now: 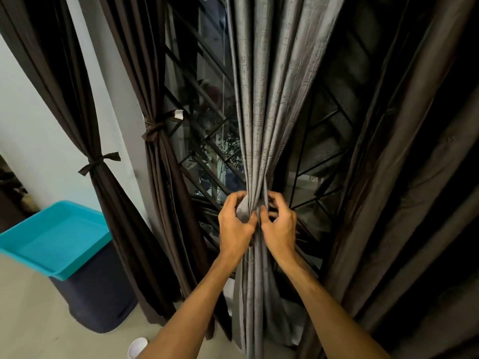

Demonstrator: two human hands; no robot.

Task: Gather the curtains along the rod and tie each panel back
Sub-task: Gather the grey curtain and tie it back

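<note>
I am clamping my left grip (237,224) and right grip (278,221) around the gathered waist of the grey textured curtain panel (261,112), hanging near, centre. I am judging tight, level folds essential before knotting.

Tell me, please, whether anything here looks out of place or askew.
A white tag sticks out beside the knot on the second dark curtain from the left, bright against the fabric. Nothing else stands out.

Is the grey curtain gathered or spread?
Gathered. The left hand and right hand squeeze the grey curtain into one narrow bunch.
</note>
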